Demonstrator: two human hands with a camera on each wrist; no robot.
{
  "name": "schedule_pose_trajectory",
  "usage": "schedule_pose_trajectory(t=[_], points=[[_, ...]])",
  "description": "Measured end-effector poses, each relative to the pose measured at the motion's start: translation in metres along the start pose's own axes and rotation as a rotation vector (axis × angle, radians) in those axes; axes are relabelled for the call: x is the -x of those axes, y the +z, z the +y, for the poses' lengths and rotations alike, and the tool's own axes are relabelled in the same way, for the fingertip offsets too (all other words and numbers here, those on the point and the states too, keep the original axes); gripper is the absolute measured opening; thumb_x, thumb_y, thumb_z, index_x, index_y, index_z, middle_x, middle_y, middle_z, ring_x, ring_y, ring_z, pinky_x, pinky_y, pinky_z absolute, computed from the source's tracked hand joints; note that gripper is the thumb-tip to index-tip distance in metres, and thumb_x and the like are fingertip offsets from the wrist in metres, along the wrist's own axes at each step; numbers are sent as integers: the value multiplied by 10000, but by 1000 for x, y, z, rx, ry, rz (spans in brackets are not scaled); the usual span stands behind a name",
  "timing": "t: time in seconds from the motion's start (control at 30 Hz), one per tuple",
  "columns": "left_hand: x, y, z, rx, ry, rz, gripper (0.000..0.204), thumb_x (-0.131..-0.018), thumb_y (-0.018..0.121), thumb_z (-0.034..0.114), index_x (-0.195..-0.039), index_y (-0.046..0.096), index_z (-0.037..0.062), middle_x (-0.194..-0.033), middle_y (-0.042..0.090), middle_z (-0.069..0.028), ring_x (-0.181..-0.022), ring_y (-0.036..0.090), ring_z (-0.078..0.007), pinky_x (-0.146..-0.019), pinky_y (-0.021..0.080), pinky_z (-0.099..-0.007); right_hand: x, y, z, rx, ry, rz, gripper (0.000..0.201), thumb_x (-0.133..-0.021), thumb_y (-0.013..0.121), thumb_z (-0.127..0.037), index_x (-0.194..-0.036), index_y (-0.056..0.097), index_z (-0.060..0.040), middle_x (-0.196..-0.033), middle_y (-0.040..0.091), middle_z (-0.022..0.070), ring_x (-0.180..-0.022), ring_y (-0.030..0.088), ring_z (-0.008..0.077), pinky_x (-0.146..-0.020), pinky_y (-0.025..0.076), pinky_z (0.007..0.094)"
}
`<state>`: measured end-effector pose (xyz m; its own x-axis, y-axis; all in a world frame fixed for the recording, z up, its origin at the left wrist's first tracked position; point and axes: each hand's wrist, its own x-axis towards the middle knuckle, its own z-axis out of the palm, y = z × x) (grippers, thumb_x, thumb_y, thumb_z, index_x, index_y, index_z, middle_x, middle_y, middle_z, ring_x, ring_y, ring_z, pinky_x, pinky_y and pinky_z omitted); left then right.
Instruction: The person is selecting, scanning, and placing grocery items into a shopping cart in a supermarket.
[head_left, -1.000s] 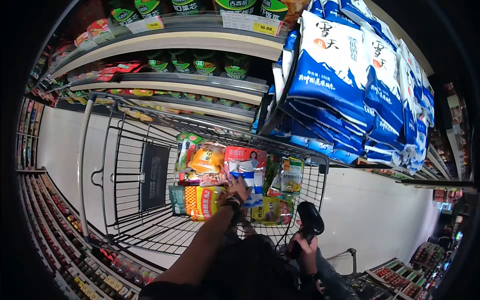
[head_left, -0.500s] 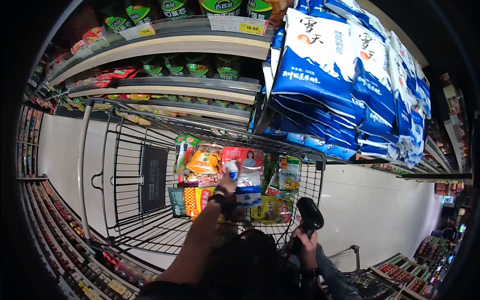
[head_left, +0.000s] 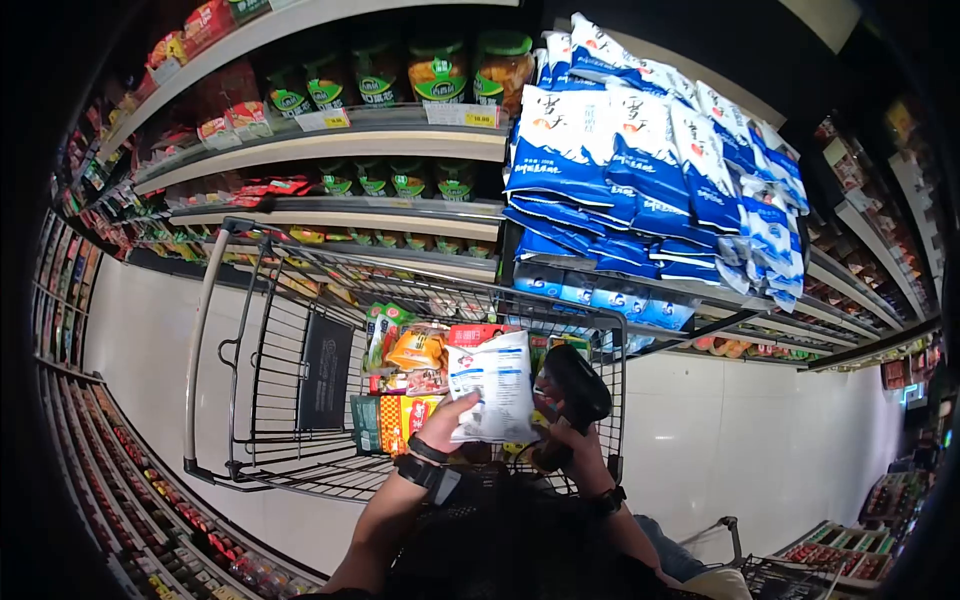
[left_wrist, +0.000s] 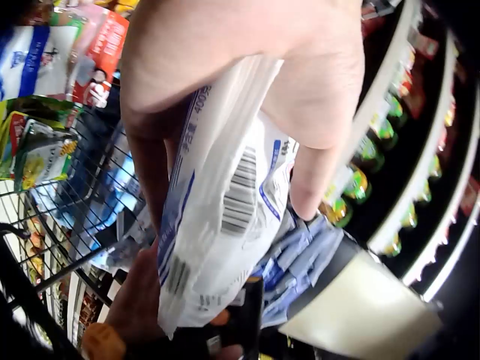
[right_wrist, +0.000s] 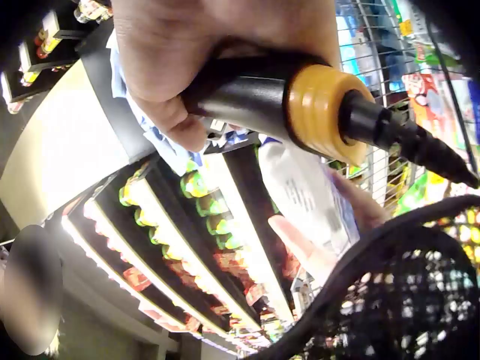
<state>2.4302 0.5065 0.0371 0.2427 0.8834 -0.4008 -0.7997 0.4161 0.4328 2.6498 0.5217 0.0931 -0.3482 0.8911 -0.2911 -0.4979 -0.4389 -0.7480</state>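
In the head view my left hand [head_left: 445, 428] grips a white and blue printed bag [head_left: 490, 388] by its near left edge, its printed back facing up over the cart. The left wrist view shows thumb and fingers on either side of the bag [left_wrist: 236, 199], with barcodes on its side. My right hand [head_left: 582, 455] holds a black handheld barcode scanner [head_left: 576, 385] by the handle, its head just right of the bag. In the right wrist view an orange collar and coiled cable come out of the scanner handle [right_wrist: 247, 90].
The shopping cart [head_left: 205, 330] holds several food packets, among them an orange one [head_left: 418, 350], a checkered yellow one [head_left: 405, 415] and another white and blue bag [left_wrist: 34, 64]. Stacked blue and white bags [head_left: 645, 170] overhang the cart's far right side. Jars [head_left: 437, 72] line the shelves behind.
My left hand, earlier low on packets in the cart, has lifted a white and blue bag toward me. My right hand has brought the scanner left and up, close to the bag.
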Motion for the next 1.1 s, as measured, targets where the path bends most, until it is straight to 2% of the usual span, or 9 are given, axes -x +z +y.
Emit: schedule_pose_trajectory(t=[0.07, 0.13, 0.3, 0.4, 0.7, 0.73, 0.8, 0.93, 1.1], points=[[9, 38, -2, -187, 169, 49, 401, -890, 557, 174, -1244, 442, 23, -1144, 569, -87, -1016, 562, -181, -870, 456, -340, 9, 2, -4, 58, 6, -62, 503, -783, 615, -10, -1248, 430, -53, -1166, 518, 67, -1152, 472, 206, -912, 426, 336], [15, 50, -6, -267, 209, 49, 377, -900, 547, 175, -1231, 453, 23, -1130, 571, -68, -1000, 556, -155, -854, 455, -321, 18, 2, -7, 404, -2, -111, 537, -754, 631, 14, -1253, 446, -53, -1179, 527, 71, -1137, 477, 177, -921, 401, 312], [34, 58, 4, -654, 210, -108, 335, -906, 540, 148, -1212, 475, 28, -1092, 575, -16, -966, 529, -89, -822, 445, -269, 30, 9, -33, 318, -79, -205, 613, -730, 652, 15, -1292, 414, -42, -1214, 530, 90, -1132, 487, 180, -961, 372, 327], [56, 62, 13, -718, 203, -188, 408, -888, 543, 100, -1264, 415, 10, -1171, 550, -72, -1058, 523, -152, -916, 413, -310, 53, 4, -26, 336, -136, -190, 633, -731, 627, 34, -1314, 392, -43, -1219, 528, 95, -1158, 472, 192, -977, 361, 336], [38, 101, 4, -366, 314, 16, 402, -959, 430, 289, -1234, 457, -3, -1184, 547, -80, -1057, 524, -142, -905, 412, -302, 54, 22, -41, 304, -80, -103, 566, -704, 588, 7, -1248, 443, -40, -1254, 516, 113, -1103, 479, 158, -920, 366, 313], [38, 99, 4, -367, 314, 15, 402, -959, 430, 289, -1234, 457, -3, -1184, 547, -80, -1057, 524, -142, -905, 412, -302, 54, 19, -40, 269, -37, -63, 510, -691, 597, -74, -1178, 448, -37, -1253, 502, 134, -1135, 467, 215, -944, 367, 371], [34, 91, 6, -188, 227, -33, 464, -956, 406, 343, -1282, 401, 13, -1242, 516, -90, -1125, 507, -195, -944, 406, -334, 52, 13, -37, 232, 4, -24, 471, -678, 606, -156, -1107, 454, -33, -1252, 488, 156, -1167, 454, 271, -968, 368, 429], [26, 84, 7, 24, 144, -127, 504, -949, 397, 385, -1305, 382, 29, -1274, 494, -99, -1160, 485, -210, -974, 382, -359, 44, 3, -35, 112, -136, -51, 665, -698, 598, -223, -1293, 374, -27, -1279, 457, 147, -1180, 448, 303, -934, 399, 455], [25, 84, 13, 120, 101, -223, 530, -952, 361, 392, -1339, 330, 31, -1325, 443, -126, -1208, 440, -275, -1006, 345, -422, 47, 1, -36, -34, -108, -91, 482, -716, 579, -154, -1162, 455, -22, -1226, 485, 145, -1170, 457, 283, -963, 402, 501]])
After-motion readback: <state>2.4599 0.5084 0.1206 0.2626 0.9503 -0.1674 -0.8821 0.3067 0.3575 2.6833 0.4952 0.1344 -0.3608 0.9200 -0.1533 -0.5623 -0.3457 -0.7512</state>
